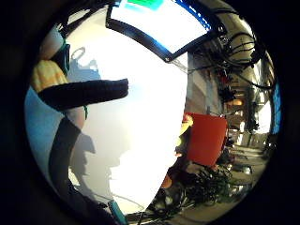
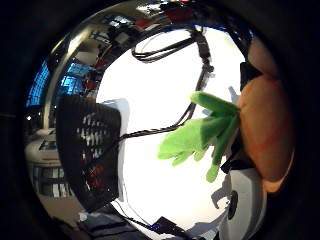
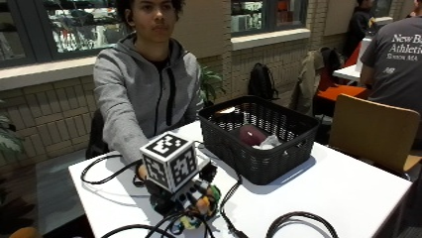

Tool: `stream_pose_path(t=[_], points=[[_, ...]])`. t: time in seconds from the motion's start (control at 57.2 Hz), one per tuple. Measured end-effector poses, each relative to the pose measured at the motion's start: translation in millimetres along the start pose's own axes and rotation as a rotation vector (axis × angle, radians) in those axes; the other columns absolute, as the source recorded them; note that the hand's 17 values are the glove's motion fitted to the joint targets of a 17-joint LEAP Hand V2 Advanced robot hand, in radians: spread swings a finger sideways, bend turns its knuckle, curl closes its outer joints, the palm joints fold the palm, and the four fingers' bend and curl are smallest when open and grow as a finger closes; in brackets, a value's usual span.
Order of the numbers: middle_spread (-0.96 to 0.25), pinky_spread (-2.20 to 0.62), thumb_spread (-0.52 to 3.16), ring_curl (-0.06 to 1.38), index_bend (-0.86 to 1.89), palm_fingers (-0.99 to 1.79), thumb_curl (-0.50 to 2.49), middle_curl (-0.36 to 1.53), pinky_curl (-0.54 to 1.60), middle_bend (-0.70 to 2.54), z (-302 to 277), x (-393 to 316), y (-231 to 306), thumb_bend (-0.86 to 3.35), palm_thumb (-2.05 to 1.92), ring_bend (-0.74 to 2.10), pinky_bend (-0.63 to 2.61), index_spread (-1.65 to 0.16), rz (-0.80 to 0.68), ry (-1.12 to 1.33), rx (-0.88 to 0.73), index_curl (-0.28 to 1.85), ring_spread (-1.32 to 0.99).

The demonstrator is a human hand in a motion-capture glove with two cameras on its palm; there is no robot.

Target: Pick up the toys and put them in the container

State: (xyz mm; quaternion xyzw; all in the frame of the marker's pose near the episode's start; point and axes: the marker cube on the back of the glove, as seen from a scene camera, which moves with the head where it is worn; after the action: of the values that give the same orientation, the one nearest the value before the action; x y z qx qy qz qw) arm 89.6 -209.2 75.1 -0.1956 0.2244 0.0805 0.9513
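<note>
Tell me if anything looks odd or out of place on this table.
Nothing stands out. The black basket sits upright on the white table with toys inside, and the gloved right hand holds a plush carrot in its grip beside it.

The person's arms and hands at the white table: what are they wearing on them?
Both arms are in the long sleeves of a grey zip-up hoodie. The right hand wears a black glove; its black knitted finger shows in the little finger side palm view, with white plastic at the thumb side view's edge.

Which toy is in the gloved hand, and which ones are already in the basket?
The orange carrot toy with green leaves is in the right hand. A dark reddish toy and something white already lie in the black basket.
</note>
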Motion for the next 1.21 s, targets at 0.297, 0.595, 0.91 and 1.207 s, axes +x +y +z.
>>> stream_pose_path(t=[0.297,0.595,0.91,1.207], points=[[-0.21,-0.33,1.2,0.54,0.25,0.73,0.67,0.6,0.42,0.39,-116.3,-128.4,12.0,0.19,0.77,0.85,1.14,-0.33,-0.341,0.048,0.203,0.48,-0.34],[-0.27,-0.34,1.07,0.59,0.29,0.68,0.76,0.75,0.46,0.44,-141.7,-330.1,20.1,0.14,0.79,0.9,1.18,-0.34,-0.654,0.064,0.212,0.62,-0.38],[-0.28,-0.32,1.08,0.64,0.22,0.49,0.8,0.86,0.49,0.42,-128.4,-387.0,20.7,0.1,0.77,0.92,1.24,-0.34,-0.809,0.017,0.135,0.74,-0.37],[-0.07,-0.01,1.31,0.45,0.1,-0.18,0.52,0.69,0.41,0.22,-138.3,-362.8,36.4,-0.03,0.31,0.37,1.13,-0.33,-0.776,0.026,0.138,0.5,-0.16]])
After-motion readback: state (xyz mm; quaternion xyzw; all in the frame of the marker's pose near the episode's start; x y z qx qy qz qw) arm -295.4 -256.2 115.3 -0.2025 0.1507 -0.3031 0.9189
